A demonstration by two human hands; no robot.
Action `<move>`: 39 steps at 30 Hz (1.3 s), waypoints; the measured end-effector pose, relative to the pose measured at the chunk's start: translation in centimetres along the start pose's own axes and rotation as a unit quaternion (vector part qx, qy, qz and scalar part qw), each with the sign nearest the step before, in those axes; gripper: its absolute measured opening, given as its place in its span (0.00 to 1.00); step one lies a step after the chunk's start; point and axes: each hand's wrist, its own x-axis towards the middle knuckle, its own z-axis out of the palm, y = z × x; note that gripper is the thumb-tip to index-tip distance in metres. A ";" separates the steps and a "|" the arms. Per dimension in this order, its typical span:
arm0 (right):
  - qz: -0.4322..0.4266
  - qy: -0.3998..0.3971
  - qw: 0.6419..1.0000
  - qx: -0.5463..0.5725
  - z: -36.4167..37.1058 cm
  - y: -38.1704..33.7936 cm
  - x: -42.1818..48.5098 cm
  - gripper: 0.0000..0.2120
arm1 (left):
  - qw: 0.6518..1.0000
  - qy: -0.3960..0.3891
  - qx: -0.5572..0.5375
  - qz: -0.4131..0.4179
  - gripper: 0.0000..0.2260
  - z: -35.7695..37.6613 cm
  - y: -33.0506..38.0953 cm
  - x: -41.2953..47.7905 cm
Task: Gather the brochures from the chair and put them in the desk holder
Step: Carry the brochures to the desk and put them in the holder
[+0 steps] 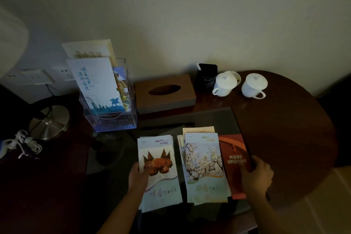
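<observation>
Two groups of brochures lie on the dark desk in front of me. My left hand (139,175) grips the left edge of a stack topped by a crab brochure (159,173). A stack topped by a blossom brochure (205,167) lies to its right. Beside that is a red brochure (234,157), and my right hand (255,176) holds its right edge with the thumb on its cover. The clear acrylic desk holder (114,119) stands at the back left with a pale blue brochure (95,83) and others upright in it. No chair is in view.
A brown tissue box (165,93) sits behind the brochures. A black pen cup (207,78) and two white lidded cups (225,83) (254,85) stand at the back right. A lamp base (49,121) and coiled white cable (22,144) are at left.
</observation>
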 end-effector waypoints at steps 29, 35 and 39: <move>-0.467 -0.052 0.883 -0.009 6.3 -8.1 -17.5 0.12 | 0.994 -0.025 0.051 0.098 0.13 -0.5 0.8 -0.6; -0.376 -0.270 0.885 -0.051 7.8 -9.9 -21.7 0.32 | 0.967 0.019 0.175 0.187 0.08 -2.0 1.7 -2.1; -0.269 -0.188 0.943 0.056 6.9 -8.0 -18.8 0.18 | 0.929 0.003 0.190 0.318 0.14 -1.1 2.8 -4.2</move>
